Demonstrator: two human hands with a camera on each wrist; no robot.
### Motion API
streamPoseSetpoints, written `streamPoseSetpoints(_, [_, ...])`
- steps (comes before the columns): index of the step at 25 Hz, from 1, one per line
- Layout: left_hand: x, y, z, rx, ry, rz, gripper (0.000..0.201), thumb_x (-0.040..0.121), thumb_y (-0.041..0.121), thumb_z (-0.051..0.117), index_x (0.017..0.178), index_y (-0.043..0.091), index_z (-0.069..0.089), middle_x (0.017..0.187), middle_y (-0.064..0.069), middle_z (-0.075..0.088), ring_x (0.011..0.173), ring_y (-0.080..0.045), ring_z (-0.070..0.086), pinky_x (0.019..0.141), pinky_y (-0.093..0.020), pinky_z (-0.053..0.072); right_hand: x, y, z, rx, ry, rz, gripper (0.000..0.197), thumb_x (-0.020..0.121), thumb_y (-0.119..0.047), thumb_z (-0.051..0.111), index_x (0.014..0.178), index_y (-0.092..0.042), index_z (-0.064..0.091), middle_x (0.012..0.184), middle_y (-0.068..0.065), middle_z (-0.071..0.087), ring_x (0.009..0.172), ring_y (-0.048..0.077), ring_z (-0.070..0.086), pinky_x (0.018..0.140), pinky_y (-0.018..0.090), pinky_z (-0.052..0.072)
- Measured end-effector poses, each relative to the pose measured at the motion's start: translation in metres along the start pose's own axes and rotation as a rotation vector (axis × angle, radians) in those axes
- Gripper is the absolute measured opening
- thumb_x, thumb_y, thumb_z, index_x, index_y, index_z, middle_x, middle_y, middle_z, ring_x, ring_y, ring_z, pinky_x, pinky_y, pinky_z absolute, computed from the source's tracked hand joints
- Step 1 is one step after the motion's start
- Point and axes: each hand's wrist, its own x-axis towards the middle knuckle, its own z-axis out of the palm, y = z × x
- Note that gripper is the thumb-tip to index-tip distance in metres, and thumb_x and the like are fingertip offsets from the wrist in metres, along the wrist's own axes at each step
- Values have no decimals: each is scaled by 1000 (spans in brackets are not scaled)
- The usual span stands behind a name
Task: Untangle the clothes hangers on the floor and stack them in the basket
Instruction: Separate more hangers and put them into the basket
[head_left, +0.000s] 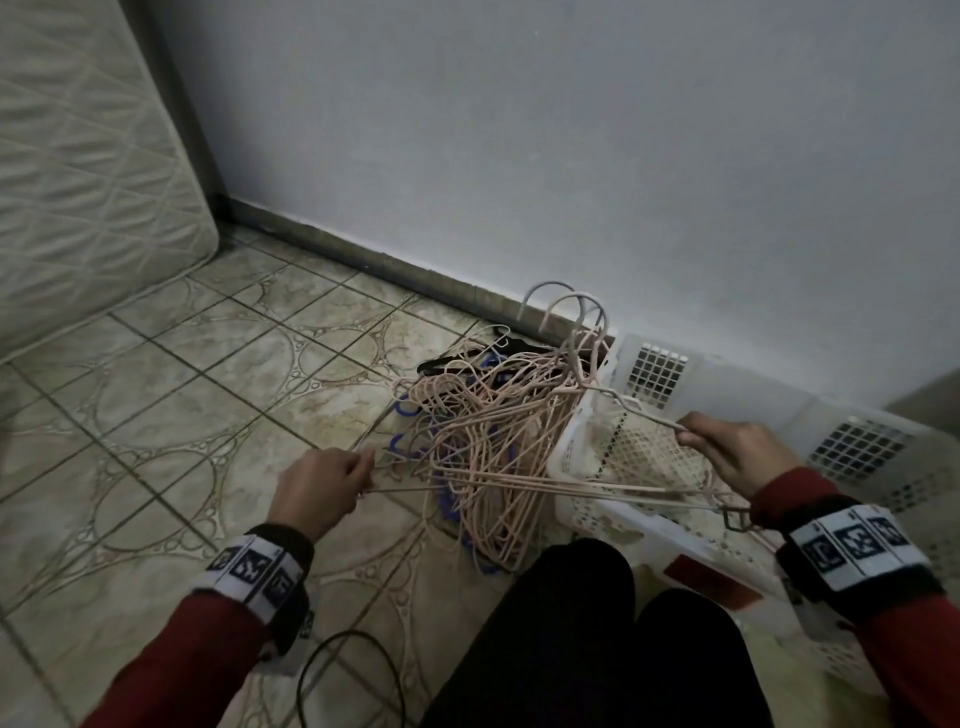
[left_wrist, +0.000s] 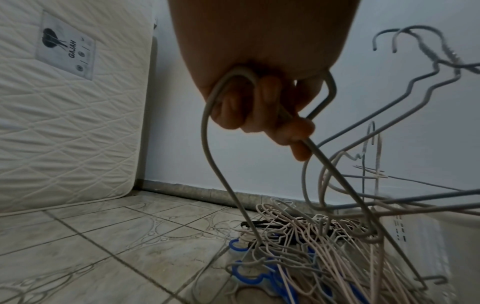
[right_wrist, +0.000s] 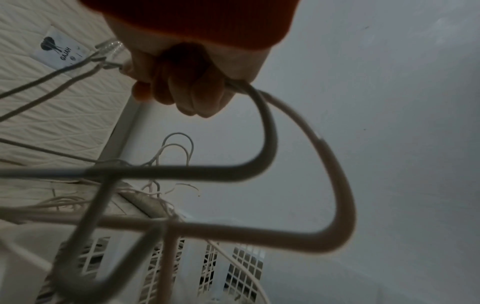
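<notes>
Hands both gripping wire hangers — stretched between them (above tangled pile), basket beside.

**One word to read: GAJAH**

The only readable word sits on the mattress propped against the wall. Its small pale label carries "GAJAH" in dark capitals, running sideways beside a dark elephant-like emblem. The same label shows in the right wrist view, again reading "GAJAH". A few tiny round marks lie under the word, too small to read. The wristbands bear black-and-white square code patterns, no letters I can make out.
</notes>
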Motion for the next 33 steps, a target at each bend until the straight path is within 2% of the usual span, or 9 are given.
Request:
streamPoseSetpoints(3, [-1,0,0,7,-56,33,46,96,39,37,67,18,66,61,-1,68,69,-17,66,71,-34,52,5,-2,-3,-27,37,16,84,82,-71,11,86,-6,64,62,7,65,55,24,64,56,24,42])
streamPoseSetpoints(7, [3,11,3,-22,-94,151,25,95,29,45,102,15,64,97,-6,69,81,-15,57,71,-27,42,11,-10,1,-115,180,-6,64,86,-54,29,86,-4,69,76,12,68,71,29,65,61,30,50])
streamPoseSetpoints(13, [27,57,30,-153,-211,377,46,90,26,54,134,16,43,133,-3,51,121,-18,50,99,-26,40,2,-7,3,-191,131,-20,73,92,-56,13,87,-10,70,74,8,69,59,25,67,52,27,52])
streamPoseSetpoints(15, [36,63,47,-83,-325,399,39,91,30,52,129,18,48,130,-3,54,119,-19,52,100,-32,43,-7,-2,3,-162,86,8,71,91,-57,15,89,-10,69,77,7,71,62,25,69,53,30,55])
streamPoseSetpoints(17, [39,66,59,-52,-364,411,30,93,30,50,118,16,56,116,-4,57,107,-18,55,90,-24,43,-16,3,2,-145,46,65,69,88,-60,18,91,-12,68,81,7,72,67,26,70,57,35,57])
streamPoseSetpoints(20, [38,69,69,-39,-294,450,22,91,29,52,109,15,56,98,3,46,86,-10,44,75,-15,31,-27,6,2,-154,13,137,53,86,-51,33,90,-10,68,85,9,73,72,28,69,62,33,54])
streamPoseSetpoints(25, [40,73,74,-83,-233,489,10,88,20,57,96,15,55,91,4,47,81,-9,42,63,-13,28,-38,-3,9,-62,-55,248,34,88,-34,44,87,-8,66,85,12,68,77,29,65,66,27,40])
streamPoseSetpoints(29, [44,71,78,-91,-327,480,8,89,17,57,96,16,54,92,1,52,83,-11,47,67,-14,29,-44,-7,16,-2,-241,338,31,91,-30,47,105,-8,63,101,14,67,92,30,63,76,30,44])
streamPoseSetpoints(33, [52,67,79,-60,-414,423,7,91,25,53,91,19,51,94,-5,60,89,-21,57,77,-33,44,-51,-22,37,8,-482,472,30,93,-25,46,111,-3,53,102,19,65,97,31,61,80,31,42])
